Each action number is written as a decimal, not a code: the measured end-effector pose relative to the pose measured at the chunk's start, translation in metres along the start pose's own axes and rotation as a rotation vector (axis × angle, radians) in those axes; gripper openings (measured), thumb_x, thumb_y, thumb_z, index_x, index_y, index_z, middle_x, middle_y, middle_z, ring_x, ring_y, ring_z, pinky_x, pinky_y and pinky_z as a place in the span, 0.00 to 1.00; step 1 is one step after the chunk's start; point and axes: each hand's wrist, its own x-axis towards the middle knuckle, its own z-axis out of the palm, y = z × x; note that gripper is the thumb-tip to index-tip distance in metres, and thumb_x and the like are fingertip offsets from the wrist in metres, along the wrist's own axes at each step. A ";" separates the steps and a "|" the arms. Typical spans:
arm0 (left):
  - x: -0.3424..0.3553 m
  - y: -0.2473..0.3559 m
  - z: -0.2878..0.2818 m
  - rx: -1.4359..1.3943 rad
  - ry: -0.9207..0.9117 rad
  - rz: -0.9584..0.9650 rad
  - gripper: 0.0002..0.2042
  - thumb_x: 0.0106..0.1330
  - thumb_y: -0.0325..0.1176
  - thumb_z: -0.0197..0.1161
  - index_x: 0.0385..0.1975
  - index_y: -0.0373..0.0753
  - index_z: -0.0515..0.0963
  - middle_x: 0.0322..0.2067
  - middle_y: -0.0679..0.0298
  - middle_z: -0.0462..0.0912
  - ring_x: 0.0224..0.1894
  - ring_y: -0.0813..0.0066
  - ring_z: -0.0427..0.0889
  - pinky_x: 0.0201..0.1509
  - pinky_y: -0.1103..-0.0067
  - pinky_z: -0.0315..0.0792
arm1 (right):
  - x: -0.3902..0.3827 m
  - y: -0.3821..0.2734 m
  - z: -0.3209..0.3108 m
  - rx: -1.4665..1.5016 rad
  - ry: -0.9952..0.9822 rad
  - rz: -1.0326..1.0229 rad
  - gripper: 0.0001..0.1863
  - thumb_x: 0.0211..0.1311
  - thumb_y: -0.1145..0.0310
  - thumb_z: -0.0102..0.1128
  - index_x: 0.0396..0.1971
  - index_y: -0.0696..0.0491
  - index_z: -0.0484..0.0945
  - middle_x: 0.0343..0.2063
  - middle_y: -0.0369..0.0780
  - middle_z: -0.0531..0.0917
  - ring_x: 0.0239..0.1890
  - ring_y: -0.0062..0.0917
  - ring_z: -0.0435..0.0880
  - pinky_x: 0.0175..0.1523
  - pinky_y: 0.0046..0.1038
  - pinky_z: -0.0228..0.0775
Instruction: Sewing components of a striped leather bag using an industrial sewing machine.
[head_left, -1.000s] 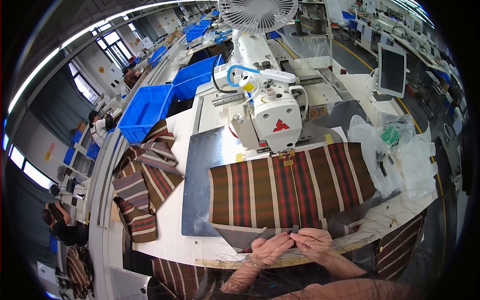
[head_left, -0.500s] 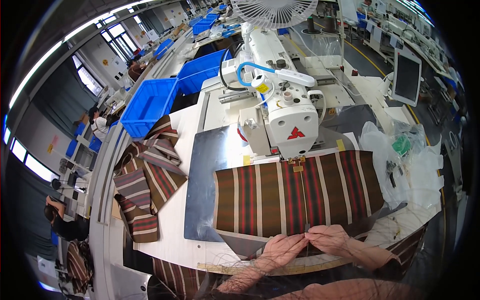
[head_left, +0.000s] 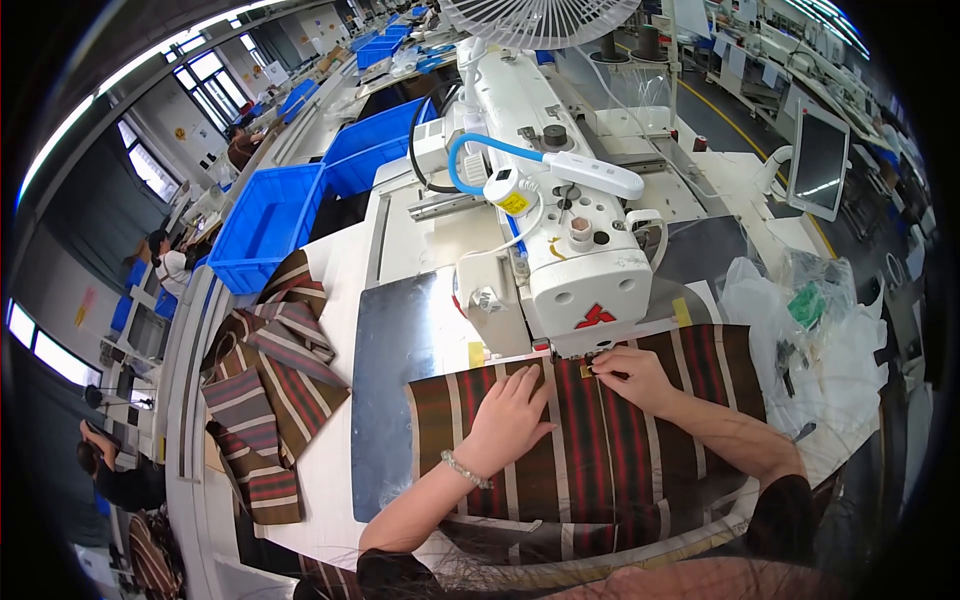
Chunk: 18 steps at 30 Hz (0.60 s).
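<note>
White worktop (head_left: 340, 440) is seen carrying a white industrial sewing machine (head_left: 560, 250), with rows of benches behind it. Directly in front of the machine a brown, red and cream striped fabric panel (head_left: 600, 440) is laid flat. The left hand (head_left: 510, 420) is pressed palm-down on the panel, fingers (head_left: 525, 385) spread wide. The right hand (head_left: 630, 375) is placed at the panel's far edge, right under the machine's head, fingertips pinched narrow there; whether fabric is gripped cannot be told. Left of the machine, blue plastic crates (head_left: 265, 220) are stacked; their contents cannot be made out. Crumpled clear plastic bags (head_left: 820, 320) lie to its right.
</note>
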 end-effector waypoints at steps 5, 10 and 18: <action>0.023 -0.016 0.013 0.009 0.021 0.022 0.30 0.55 0.47 0.64 0.55 0.36 0.68 0.50 0.52 0.69 0.52 0.58 0.70 0.55 0.69 0.65 | 0.001 0.006 0.004 -0.060 0.056 0.004 0.04 0.48 0.76 0.64 0.27 0.56 0.81 0.31 0.38 0.83 0.34 0.32 0.82 0.41 0.28 0.75; 0.032 -0.025 0.029 -0.034 0.005 0.005 0.29 0.56 0.50 0.63 0.52 0.35 0.70 0.43 0.54 0.72 0.47 0.60 0.72 0.51 0.69 0.66 | 0.007 0.007 0.003 -0.148 0.070 0.014 0.03 0.48 0.74 0.65 0.25 0.54 0.81 0.27 0.37 0.83 0.32 0.31 0.80 0.42 0.29 0.71; 0.034 -0.034 0.049 -0.104 0.151 -0.029 0.22 0.59 0.49 0.62 0.43 0.34 0.74 0.35 0.55 0.74 0.38 0.57 0.74 0.45 0.68 0.67 | 0.008 0.003 0.003 -0.239 -0.008 0.191 0.04 0.49 0.68 0.66 0.23 0.51 0.83 0.22 0.34 0.81 0.32 0.25 0.78 0.50 0.33 0.54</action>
